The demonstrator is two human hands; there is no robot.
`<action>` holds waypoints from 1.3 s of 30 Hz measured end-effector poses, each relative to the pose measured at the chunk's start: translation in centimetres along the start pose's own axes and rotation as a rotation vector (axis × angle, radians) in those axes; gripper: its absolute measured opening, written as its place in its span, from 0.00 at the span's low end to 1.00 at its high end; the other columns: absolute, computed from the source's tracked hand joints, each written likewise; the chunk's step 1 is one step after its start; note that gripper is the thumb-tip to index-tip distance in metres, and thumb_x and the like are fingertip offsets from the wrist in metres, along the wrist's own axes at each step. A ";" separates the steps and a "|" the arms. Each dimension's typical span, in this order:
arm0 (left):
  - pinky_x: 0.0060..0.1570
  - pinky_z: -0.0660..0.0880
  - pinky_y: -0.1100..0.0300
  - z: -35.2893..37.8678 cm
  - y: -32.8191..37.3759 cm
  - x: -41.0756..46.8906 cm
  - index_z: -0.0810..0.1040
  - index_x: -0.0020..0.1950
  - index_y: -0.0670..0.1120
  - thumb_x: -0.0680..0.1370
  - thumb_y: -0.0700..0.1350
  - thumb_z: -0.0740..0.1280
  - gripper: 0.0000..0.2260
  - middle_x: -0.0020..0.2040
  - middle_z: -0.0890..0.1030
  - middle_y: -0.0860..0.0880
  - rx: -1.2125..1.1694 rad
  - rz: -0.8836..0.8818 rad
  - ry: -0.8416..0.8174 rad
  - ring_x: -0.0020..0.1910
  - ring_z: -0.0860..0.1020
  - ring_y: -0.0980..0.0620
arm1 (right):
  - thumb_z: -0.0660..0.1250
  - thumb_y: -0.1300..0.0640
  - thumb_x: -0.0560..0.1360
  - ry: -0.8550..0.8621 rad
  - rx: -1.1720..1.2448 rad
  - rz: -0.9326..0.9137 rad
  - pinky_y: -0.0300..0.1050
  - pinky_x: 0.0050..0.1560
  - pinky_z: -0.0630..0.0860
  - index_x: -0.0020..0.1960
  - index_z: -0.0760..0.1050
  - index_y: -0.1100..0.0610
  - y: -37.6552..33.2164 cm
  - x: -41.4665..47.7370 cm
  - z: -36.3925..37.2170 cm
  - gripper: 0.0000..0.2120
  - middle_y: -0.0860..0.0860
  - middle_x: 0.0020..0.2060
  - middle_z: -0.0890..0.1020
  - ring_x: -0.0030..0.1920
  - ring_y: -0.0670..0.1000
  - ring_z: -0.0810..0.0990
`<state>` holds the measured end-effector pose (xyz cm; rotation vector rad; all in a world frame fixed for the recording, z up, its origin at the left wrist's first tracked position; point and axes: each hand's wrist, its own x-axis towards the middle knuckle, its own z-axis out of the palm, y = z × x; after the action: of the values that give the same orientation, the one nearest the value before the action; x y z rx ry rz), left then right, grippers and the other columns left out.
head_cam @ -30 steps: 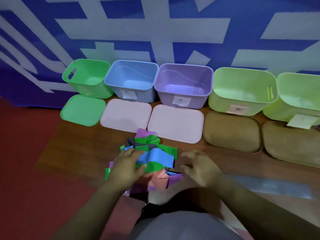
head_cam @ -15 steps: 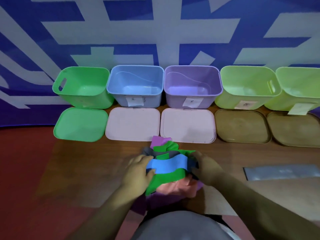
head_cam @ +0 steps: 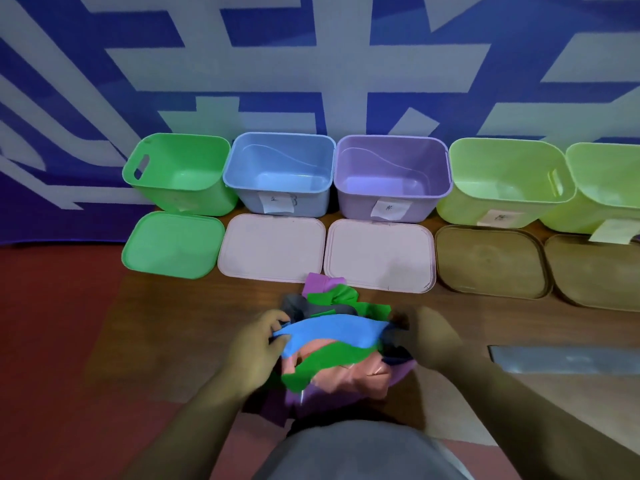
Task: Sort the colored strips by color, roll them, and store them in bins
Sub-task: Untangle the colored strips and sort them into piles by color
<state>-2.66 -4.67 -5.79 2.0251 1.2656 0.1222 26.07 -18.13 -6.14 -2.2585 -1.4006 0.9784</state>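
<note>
A heap of colored strips lies on the wooden floor in front of me: a blue strip (head_cam: 329, 332) on top, green strips (head_cam: 325, 365), a pink strip (head_cam: 349, 379), purple strips (head_cam: 320, 284) and a grey strip (head_cam: 304, 308). My left hand (head_cam: 258, 348) pinches the left end of the blue strip. My right hand (head_cam: 436, 341) is blurred at the strip's right end and seems to grip it. Empty bins stand at the wall: green bin (head_cam: 176, 174), blue bin (head_cam: 280, 174), purple bin (head_cam: 391, 178), and two lime bins (head_cam: 502, 181).
Lids lie flat in front of the bins: a green lid (head_cam: 173, 244), two pale pink lids (head_cam: 273, 247), two olive lids (head_cam: 488, 261). A grey sheet (head_cam: 568, 362) lies at the right. A blue and white patterned wall stands behind. Red floor is at the left.
Both hands closed in on the heap and took the ends of the blue strip, stretching it across the top. The view shifted so the bins sit more centered.
</note>
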 end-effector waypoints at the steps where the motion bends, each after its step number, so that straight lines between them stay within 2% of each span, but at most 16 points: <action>1: 0.41 0.70 0.69 -0.4 0.1 -0.4 0.79 0.52 0.54 0.74 0.39 0.72 0.12 0.42 0.79 0.55 -0.008 -0.010 0.028 0.41 0.76 0.57 | 0.73 0.55 0.66 0.016 0.036 -0.024 0.44 0.32 0.69 0.36 0.76 0.52 -0.1 -0.2 -0.7 0.05 0.48 0.29 0.79 0.31 0.46 0.76; 4: 0.45 0.74 0.57 -1.6 -0.5 -1.2 0.81 0.47 0.55 0.73 0.39 0.73 0.10 0.40 0.80 0.56 0.006 -0.020 0.139 0.42 0.78 0.53 | 0.72 0.62 0.69 0.064 0.192 -0.085 0.40 0.34 0.73 0.39 0.77 0.49 -1.2 -0.1 -2.5 0.09 0.44 0.32 0.81 0.31 0.40 0.75; 6: 0.46 0.74 0.56 -2.5 -0.9 -1.9 0.81 0.45 0.56 0.73 0.44 0.72 0.06 0.39 0.81 0.58 0.076 -0.011 0.193 0.44 0.76 0.53 | 0.72 0.64 0.71 0.028 0.319 -0.121 0.37 0.35 0.74 0.44 0.79 0.48 -1.8 0.5 -3.1 0.10 0.43 0.35 0.82 0.32 0.39 0.77; 8: 0.47 0.73 0.56 -3.4 -1.4 -2.5 0.79 0.43 0.57 0.73 0.49 0.69 0.02 0.39 0.81 0.59 0.120 -0.014 0.225 0.44 0.76 0.55 | 0.73 0.63 0.72 -0.013 0.372 -0.168 0.40 0.39 0.77 0.46 0.80 0.48 -2.6 1.4 -3.3 0.10 0.43 0.36 0.83 0.34 0.42 0.79; 10: 0.46 0.74 0.55 -4.2 -1.8 -3.2 0.79 0.43 0.55 0.74 0.47 0.70 0.03 0.40 0.81 0.57 0.041 -0.039 0.235 0.43 0.78 0.56 | 0.75 0.61 0.71 -0.036 0.410 -0.204 0.44 0.45 0.78 0.47 0.81 0.48 -4.0 2.1 -3.1 0.10 0.46 0.36 0.83 0.38 0.47 0.81; 13: 0.44 0.76 0.54 -5.8 -2.7 -4.4 0.79 0.43 0.53 0.74 0.45 0.71 0.03 0.40 0.82 0.55 -0.065 -0.102 0.261 0.41 0.80 0.55 | 0.75 0.63 0.71 -0.051 0.445 -0.237 0.34 0.41 0.76 0.45 0.81 0.49 -6.4 2.7 -2.9 0.10 0.45 0.34 0.83 0.35 0.45 0.79; 16: 0.44 0.76 0.54 -7.4 -4.2 -5.0 0.79 0.43 0.51 0.75 0.41 0.73 0.06 0.39 0.82 0.53 -0.112 -0.170 0.275 0.39 0.81 0.54 | 0.74 0.62 0.72 -0.088 0.431 -0.238 0.39 0.39 0.76 0.45 0.80 0.49 -8.5 3.6 -2.2 0.09 0.46 0.34 0.83 0.34 0.44 0.78; 18: 0.42 0.76 0.56 -8.2 -5.9 -5.2 0.79 0.43 0.51 0.75 0.39 0.73 0.07 0.37 0.82 0.52 -0.157 -0.202 0.275 0.37 0.80 0.55 | 0.74 0.61 0.72 -0.110 0.397 -0.224 0.40 0.38 0.76 0.45 0.80 0.49 -9.7 4.4 -1.3 0.08 0.46 0.34 0.83 0.34 0.44 0.78; 20: 0.38 0.74 0.64 -9.3 -7.5 -5.4 0.78 0.43 0.52 0.75 0.41 0.74 0.08 0.36 0.81 0.54 -0.130 -0.224 0.264 0.35 0.79 0.61 | 0.73 0.63 0.72 -0.096 0.393 -0.213 0.35 0.37 0.73 0.44 0.80 0.50 -11.1 5.3 0.1 0.08 0.47 0.33 0.83 0.32 0.42 0.76; 22: 0.35 0.70 0.70 -10.6 -9.4 -5.5 0.78 0.45 0.53 0.74 0.44 0.74 0.07 0.38 0.82 0.54 -0.097 -0.237 0.253 0.36 0.78 0.62 | 0.72 0.66 0.72 -0.098 0.445 -0.195 0.34 0.37 0.71 0.43 0.80 0.52 -12.8 6.0 1.5 0.09 0.47 0.31 0.80 0.31 0.42 0.73; 24: 0.36 0.70 0.71 -12.3 -11.9 -5.2 0.78 0.48 0.53 0.75 0.46 0.74 0.06 0.41 0.82 0.53 -0.088 -0.250 0.232 0.40 0.80 0.58 | 0.72 0.67 0.72 -0.102 0.471 -0.171 0.37 0.38 0.71 0.42 0.80 0.53 -14.7 6.8 3.3 0.09 0.47 0.30 0.80 0.32 0.44 0.73; 28: 0.45 0.78 0.57 -15.9 -18.0 -4.0 0.77 0.46 0.59 0.74 0.50 0.74 0.07 0.42 0.84 0.57 -0.078 -0.280 0.199 0.44 0.82 0.54 | 0.67 0.71 0.74 -0.057 0.425 -0.163 0.29 0.41 0.73 0.44 0.79 0.60 -19.4 8.1 7.6 0.08 0.49 0.36 0.81 0.36 0.42 0.77; 30: 0.48 0.79 0.53 -17.7 -20.5 -3.1 0.76 0.44 0.61 0.74 0.48 0.74 0.09 0.43 0.84 0.57 -0.089 -0.273 0.170 0.44 0.82 0.54 | 0.68 0.70 0.74 -0.030 0.343 -0.134 0.28 0.42 0.72 0.45 0.80 0.57 -21.5 8.9 10.2 0.08 0.48 0.38 0.82 0.37 0.42 0.78; 34: 0.49 0.78 0.56 -20.9 -25.3 -0.7 0.76 0.44 0.66 0.73 0.47 0.73 0.12 0.44 0.84 0.58 -0.097 -0.247 0.155 0.46 0.82 0.55 | 0.68 0.62 0.74 -0.018 0.139 -0.088 0.35 0.38 0.72 0.43 0.78 0.56 -25.0 10.5 14.0 0.03 0.46 0.35 0.81 0.37 0.47 0.78; 37: 0.45 0.76 0.57 -22.3 -27.4 1.2 0.76 0.44 0.60 0.74 0.47 0.73 0.09 0.41 0.81 0.56 -0.062 -0.246 0.128 0.44 0.81 0.52 | 0.67 0.64 0.74 -0.017 0.103 -0.052 0.26 0.36 0.68 0.42 0.77 0.50 -27.2 11.1 15.7 0.09 0.42 0.34 0.80 0.35 0.38 0.76; 39: 0.44 0.73 0.59 -22.9 -28.1 2.7 0.77 0.49 0.57 0.75 0.46 0.72 0.07 0.41 0.80 0.56 -0.019 -0.239 0.104 0.45 0.80 0.51 | 0.67 0.65 0.74 -0.011 0.100 -0.021 0.25 0.36 0.69 0.43 0.77 0.49 -28.2 11.6 16.7 0.11 0.45 0.37 0.82 0.35 0.38 0.77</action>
<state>-32.09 16.58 -7.45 1.8559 1.5546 0.1266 -0.77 3.91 -6.39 -2.1651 -1.3468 1.0317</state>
